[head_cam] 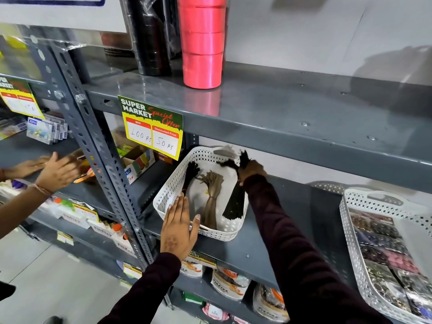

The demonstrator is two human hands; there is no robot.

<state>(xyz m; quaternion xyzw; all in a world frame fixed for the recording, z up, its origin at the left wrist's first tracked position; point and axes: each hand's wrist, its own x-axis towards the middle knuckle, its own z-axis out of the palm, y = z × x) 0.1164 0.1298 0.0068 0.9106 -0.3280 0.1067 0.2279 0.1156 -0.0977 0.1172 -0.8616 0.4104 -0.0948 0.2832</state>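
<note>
A white perforated basket (173,183) stands on the middle grey shelf (292,220). My left hand (180,225) lies flat with straight fingers on the basket's near left rim. My right hand (251,170) grips a black bundle of thin strips (235,204) around its middle, over the basket's right side. Inside the basket lie a tan bundle (211,195) in the centre and a dark bundle (190,173) along the left wall.
A second white basket (350,218) of packets sits at the right of the shelf. Pink tape rolls (202,43) and black rolls (152,43) stand on the shelf above. Another person's hands (53,171) reach into the left rack. A price tag (152,127) hangs from the upper shelf edge.
</note>
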